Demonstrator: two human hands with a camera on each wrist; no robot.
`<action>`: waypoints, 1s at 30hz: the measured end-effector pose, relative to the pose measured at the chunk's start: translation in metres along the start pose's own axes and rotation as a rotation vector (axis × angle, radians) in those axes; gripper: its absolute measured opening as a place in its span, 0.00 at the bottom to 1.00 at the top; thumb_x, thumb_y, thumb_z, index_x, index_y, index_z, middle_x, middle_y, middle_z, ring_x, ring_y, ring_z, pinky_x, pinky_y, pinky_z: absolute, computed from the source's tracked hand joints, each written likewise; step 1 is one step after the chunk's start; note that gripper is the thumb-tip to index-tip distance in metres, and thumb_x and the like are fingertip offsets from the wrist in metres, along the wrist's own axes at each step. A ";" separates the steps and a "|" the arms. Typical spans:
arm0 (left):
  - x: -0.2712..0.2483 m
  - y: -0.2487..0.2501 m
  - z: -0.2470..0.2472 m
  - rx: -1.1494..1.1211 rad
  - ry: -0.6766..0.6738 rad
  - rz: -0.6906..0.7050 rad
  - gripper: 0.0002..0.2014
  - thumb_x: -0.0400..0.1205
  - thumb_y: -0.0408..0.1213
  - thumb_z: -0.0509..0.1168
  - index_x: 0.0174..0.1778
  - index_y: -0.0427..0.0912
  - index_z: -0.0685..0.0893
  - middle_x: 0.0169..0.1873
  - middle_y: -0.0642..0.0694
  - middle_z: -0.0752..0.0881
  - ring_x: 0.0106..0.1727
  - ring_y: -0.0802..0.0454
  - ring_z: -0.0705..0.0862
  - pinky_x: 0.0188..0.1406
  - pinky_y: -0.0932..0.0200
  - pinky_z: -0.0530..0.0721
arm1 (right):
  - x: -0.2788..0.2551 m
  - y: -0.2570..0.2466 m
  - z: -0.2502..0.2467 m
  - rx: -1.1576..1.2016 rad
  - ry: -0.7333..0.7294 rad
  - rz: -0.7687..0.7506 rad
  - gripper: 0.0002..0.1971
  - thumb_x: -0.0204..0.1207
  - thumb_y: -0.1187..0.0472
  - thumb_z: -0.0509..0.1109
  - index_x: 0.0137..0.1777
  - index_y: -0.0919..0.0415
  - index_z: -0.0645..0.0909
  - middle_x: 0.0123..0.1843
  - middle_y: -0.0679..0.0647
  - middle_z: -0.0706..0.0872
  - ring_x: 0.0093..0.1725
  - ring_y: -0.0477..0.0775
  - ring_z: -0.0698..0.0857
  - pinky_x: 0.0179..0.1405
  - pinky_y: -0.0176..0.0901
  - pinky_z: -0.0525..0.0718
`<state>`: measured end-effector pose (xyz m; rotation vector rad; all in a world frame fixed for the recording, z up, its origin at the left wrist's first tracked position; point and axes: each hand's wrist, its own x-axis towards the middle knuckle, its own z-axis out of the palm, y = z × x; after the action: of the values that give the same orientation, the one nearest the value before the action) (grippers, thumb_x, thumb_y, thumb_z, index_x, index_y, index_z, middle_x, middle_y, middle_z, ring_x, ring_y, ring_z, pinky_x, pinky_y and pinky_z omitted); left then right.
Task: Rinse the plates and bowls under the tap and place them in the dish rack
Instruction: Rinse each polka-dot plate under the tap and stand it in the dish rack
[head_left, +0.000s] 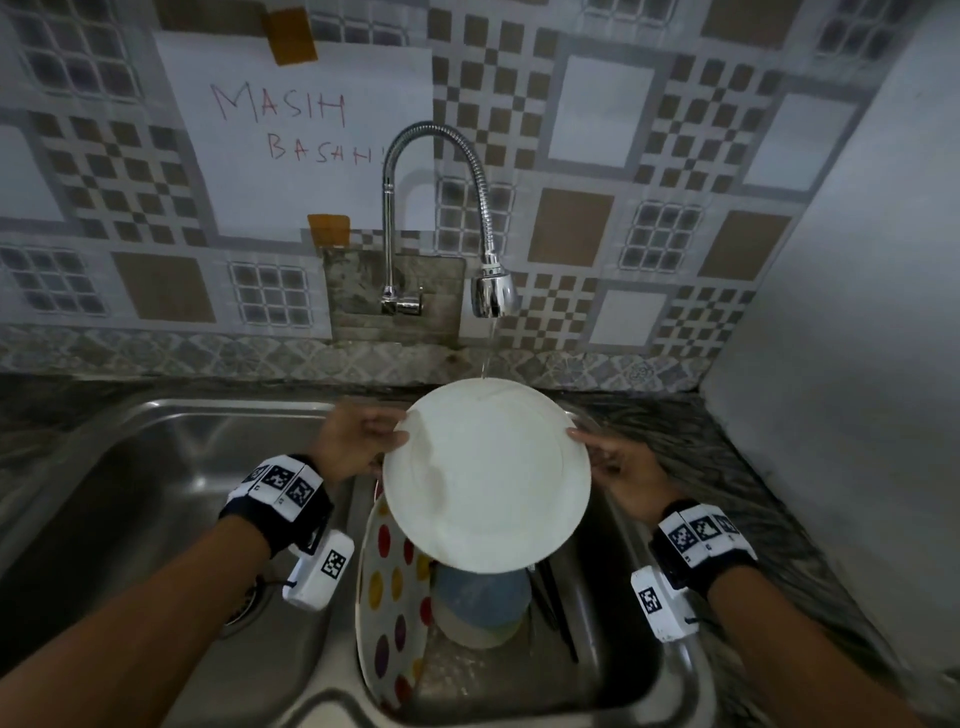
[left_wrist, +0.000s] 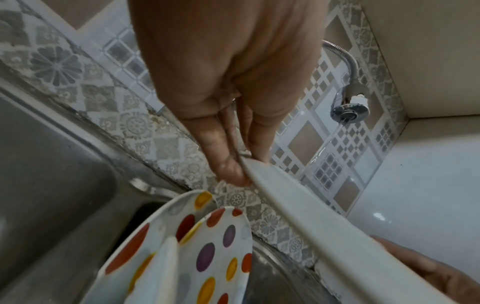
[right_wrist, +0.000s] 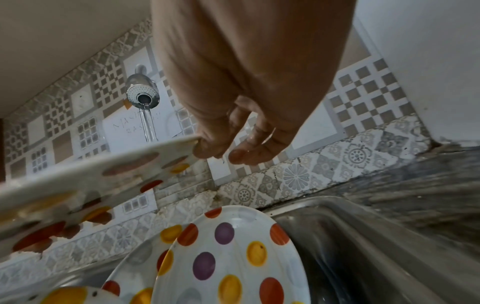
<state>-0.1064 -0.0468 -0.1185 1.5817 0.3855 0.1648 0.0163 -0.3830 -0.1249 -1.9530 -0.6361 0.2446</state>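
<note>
Step in hand: rinsing the held plate (head_left: 488, 475), by my reading; its plain white back faces the head camera and the dotted face looks down.
Landmark: the tap head (head_left: 492, 291), running a thin stream of water (head_left: 487, 353).
Held plate's place: below the tap head, tilted, its far rim just where the stream lands.
Left hand (head_left: 358, 441): fingers closed on the plate's left rim, thumb on one face and fingers on the other, as the left wrist view shows.
Right hand (head_left: 621, 467): fingertips pinch the right rim; the other fingers hang loose beside it.
Doing it well: I would slide the plate further under the tap head so water crosses the whole face, turn it by the rim, then flip it to wet the dotted side; wet rims slip, so both grips should stay firm.
Right sink basin (head_left: 631, 525), below the tap head: two spotted plates (head_left: 387, 613) lean on edge against its left wall; stacked bowls (head_left: 480, 605), the top one blue, sit beside them; dark chopsticks (head_left: 558, 608) lie to the right.
Left basin (head_left: 156, 467), left of the tap head: only a drain (head_left: 244, 608) shows.
Dish rack: not in view.
</note>
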 end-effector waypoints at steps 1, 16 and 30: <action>-0.002 0.000 0.005 -0.001 -0.006 -0.006 0.14 0.77 0.22 0.70 0.59 0.30 0.84 0.41 0.35 0.84 0.43 0.44 0.86 0.27 0.59 0.88 | -0.002 0.003 -0.002 0.011 0.000 0.010 0.24 0.76 0.74 0.70 0.60 0.42 0.82 0.53 0.45 0.88 0.48 0.32 0.86 0.54 0.26 0.81; -0.047 -0.019 0.015 0.006 -0.264 0.238 0.30 0.69 0.62 0.73 0.61 0.46 0.87 0.64 0.48 0.86 0.64 0.54 0.84 0.67 0.48 0.81 | -0.023 0.002 -0.008 0.108 0.206 0.054 0.13 0.76 0.57 0.71 0.53 0.67 0.87 0.44 0.46 0.91 0.42 0.29 0.84 0.52 0.33 0.78; -0.026 -0.018 0.022 0.377 -0.045 0.354 0.08 0.81 0.52 0.65 0.50 0.56 0.86 0.42 0.45 0.91 0.45 0.47 0.89 0.46 0.54 0.87 | -0.071 -0.023 0.015 0.058 0.387 -0.004 0.12 0.78 0.68 0.69 0.60 0.63 0.84 0.52 0.56 0.90 0.52 0.50 0.87 0.51 0.40 0.83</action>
<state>-0.1260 -0.0759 -0.1341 2.0166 0.0985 0.3432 -0.0574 -0.4017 -0.1184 -1.8737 -0.3743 -0.1167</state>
